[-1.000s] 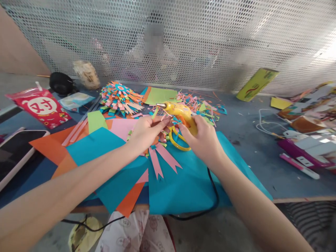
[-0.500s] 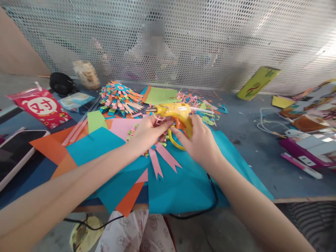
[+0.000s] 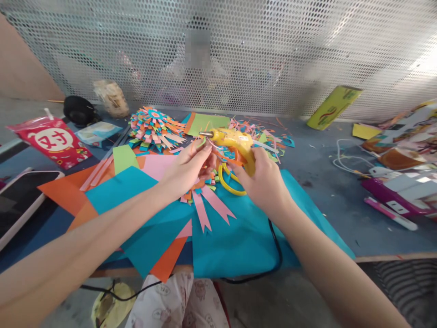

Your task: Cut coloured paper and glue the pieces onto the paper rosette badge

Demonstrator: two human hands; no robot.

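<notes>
My right hand (image 3: 264, 182) is wrapped round the handle of a yellow glue gun (image 3: 232, 138), whose metal nozzle points left. A white glue stick (image 3: 264, 146) sticks out of its rear end. Close to the nozzle, my left hand (image 3: 186, 168) pinches thin paper strips (image 3: 202, 142), a green one among them; their far ends are hard to make out. Below my hands lies a fringed paper flower with pink ribbon tails (image 3: 216, 202), partly covered by my left hand. Yellow-handled scissors (image 3: 229, 187) rest beside it on a blue paper sheet (image 3: 235, 246).
A finished-looking fringed paper pompom (image 3: 155, 130) and a heap of paper scraps (image 3: 254, 130) lie at the back. Left are a red snack bag (image 3: 51, 141) and a phone (image 3: 25, 200). A black cord (image 3: 278, 246) hangs over the table edge. Perforated metal (image 3: 239, 59) stands behind.
The glue gun has shifted slightly right. My left hand has drawn in its fingers and raised a green strip to the nozzle, uncovering more of the flower.
</notes>
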